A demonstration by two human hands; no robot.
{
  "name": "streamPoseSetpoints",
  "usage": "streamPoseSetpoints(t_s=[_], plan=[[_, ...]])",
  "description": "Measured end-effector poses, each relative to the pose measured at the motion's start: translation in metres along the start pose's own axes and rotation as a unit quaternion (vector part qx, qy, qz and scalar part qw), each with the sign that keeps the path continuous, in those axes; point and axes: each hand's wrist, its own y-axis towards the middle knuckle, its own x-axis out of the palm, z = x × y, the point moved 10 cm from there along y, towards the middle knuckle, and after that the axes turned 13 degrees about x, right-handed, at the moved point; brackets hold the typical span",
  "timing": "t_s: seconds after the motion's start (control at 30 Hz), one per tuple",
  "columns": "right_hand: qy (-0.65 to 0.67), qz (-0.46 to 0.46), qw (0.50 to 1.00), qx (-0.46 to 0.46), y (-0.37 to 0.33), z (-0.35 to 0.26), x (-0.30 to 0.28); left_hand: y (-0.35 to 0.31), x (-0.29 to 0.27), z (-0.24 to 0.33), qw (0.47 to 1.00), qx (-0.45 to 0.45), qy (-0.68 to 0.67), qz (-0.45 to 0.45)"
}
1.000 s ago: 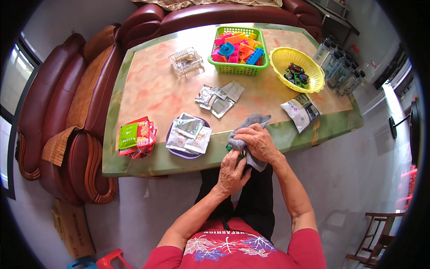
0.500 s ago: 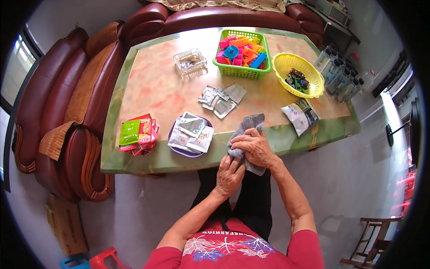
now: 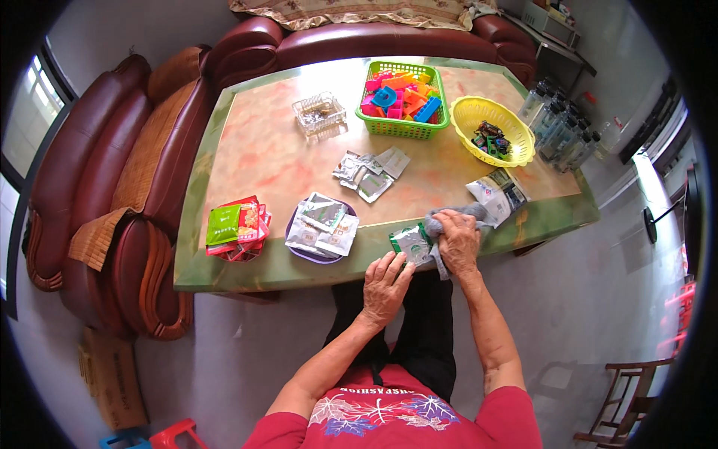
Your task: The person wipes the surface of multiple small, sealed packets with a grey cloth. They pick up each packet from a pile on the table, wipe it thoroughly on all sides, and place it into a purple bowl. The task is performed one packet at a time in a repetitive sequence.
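Observation:
My right hand (image 3: pixel 458 241) is closed on a grey cloth (image 3: pixel 485 212), which bunches under the fingers and drapes over the table's front edge. Flat beside it lies a small green and silver sachet (image 3: pixel 410 243). At that sachet's near edge my left hand (image 3: pixel 387 287) rests with fingers stretched out, the tips touching it. The cloth's far end reaches a white and dark packet (image 3: pixel 496 197) to the right. Left of my hands, silver and white sachets (image 3: pixel 323 213) fill a purple dish (image 3: pixel 293 252). More silver sachets (image 3: pixel 372 187) lie loosely farther back.
Red and green packets (image 3: pixel 238 228) are stacked at the left front. Along the back stand a clear basket (image 3: pixel 319 116), a green basket (image 3: pixel 404 129) of coloured blocks and a yellow bowl (image 3: pixel 464 123) of small items. Several clear bottles (image 3: pixel 562 127) stand on the right. Brown sofas (image 3: pixel 168 150) flank the table.
My right hand has moved right with the cloth, off the sachet, which now shows on the table. My left hand has stayed near the edge.

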Motion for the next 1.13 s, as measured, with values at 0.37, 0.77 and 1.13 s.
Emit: streamPoseSetpoints(t_s=[0.37,0.77,1.13], plan=[[0.051,-0.073,0.991,-0.100,-0.043,-0.047,0.002,-0.003,-0.001,-0.006,0.999,-0.005,-0.043,0.017],[0.020,-0.106,0.987,-0.116,-0.019,-0.039,0.015,0.004,-0.002,-0.007,0.999,-0.010,-0.047,-0.005],[0.044,-0.018,0.999,0.009,0.000,0.031,-0.003,0.028,-0.009,-0.022,0.993,-0.023,-0.111,0.036]])
